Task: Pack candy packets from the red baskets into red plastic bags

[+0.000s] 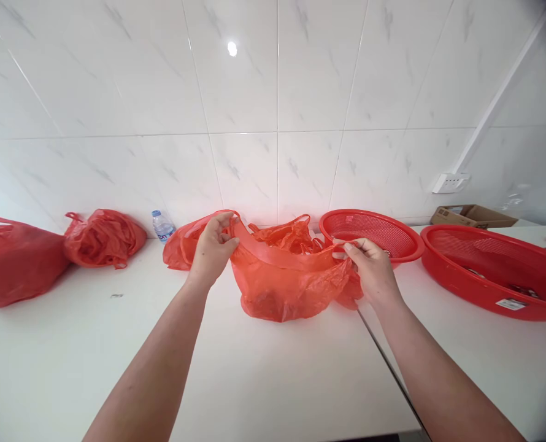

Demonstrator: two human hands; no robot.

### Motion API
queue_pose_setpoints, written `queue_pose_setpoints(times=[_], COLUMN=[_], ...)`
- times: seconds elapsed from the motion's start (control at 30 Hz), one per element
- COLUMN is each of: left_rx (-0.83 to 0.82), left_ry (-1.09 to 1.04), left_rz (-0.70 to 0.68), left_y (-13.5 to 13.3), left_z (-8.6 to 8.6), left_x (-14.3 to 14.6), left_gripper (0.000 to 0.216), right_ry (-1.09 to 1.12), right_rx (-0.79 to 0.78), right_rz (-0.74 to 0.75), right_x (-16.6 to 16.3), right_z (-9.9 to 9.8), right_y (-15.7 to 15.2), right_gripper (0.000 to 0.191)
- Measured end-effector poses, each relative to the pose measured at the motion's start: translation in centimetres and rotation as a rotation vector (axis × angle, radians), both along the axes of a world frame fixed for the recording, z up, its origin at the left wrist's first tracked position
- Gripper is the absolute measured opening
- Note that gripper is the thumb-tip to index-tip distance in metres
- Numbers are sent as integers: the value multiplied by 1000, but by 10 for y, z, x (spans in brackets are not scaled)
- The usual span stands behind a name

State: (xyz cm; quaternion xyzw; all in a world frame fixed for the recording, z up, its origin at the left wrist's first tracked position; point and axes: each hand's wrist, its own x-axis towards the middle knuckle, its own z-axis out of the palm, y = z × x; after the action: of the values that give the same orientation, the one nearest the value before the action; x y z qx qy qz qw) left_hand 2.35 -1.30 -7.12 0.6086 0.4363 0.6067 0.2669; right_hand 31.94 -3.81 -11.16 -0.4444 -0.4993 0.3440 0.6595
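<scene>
A thin red plastic bag is stretched between my two hands above the white table, its lower part sagging with a darker patch at the bottom. My left hand pinches the bag's upper left edge between thumb and fingers. On the other side, my right hand grips the upper right edge in the same way. Just behind it lie more crumpled red bags, and another red bag shows behind my left hand. What the held bag contains cannot be made out.
Two red plastic baskets stand at the right, the nearer holding small items; the round basket is near the wall. A cardboard box sits behind. Leftward are a water bottle, a bundled red bag and a full red bag.
</scene>
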Motion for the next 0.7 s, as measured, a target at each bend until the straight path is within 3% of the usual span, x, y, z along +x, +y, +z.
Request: queue_pose_setpoints(times=[0.1, 0.2, 0.37, 0.47, 0.6, 0.7], left_rx=[107, 99, -230, -250, -99, -121], left_ry=[-71, -161, -111, -113, -187, -295], left_rz=[-52, -122, -188, -102, 3, 82], left_y=[-13, -32, -59, -73, -76, -68], left_z=[7, -2, -57, -86, -109, -123], left_x=[-3, -13, -24, -22, -30, -40], left_gripper=[55, 57, 54, 75, 84, 78], right_ry=[-2, -51, -195, -260, -405, -492], right_rx=[135, 140, -127, -132, -49, -77], right_rz=[-22, -84, -43, 65, 93, 101], right_x=[-4, -3, -2, -1, 1, -5], right_z=[10, -1, -64, -97, -114, -112], right_y=[-7, -18, -32, -38, -37, -29], right_gripper=[18, 19, 29, 36, 51, 64])
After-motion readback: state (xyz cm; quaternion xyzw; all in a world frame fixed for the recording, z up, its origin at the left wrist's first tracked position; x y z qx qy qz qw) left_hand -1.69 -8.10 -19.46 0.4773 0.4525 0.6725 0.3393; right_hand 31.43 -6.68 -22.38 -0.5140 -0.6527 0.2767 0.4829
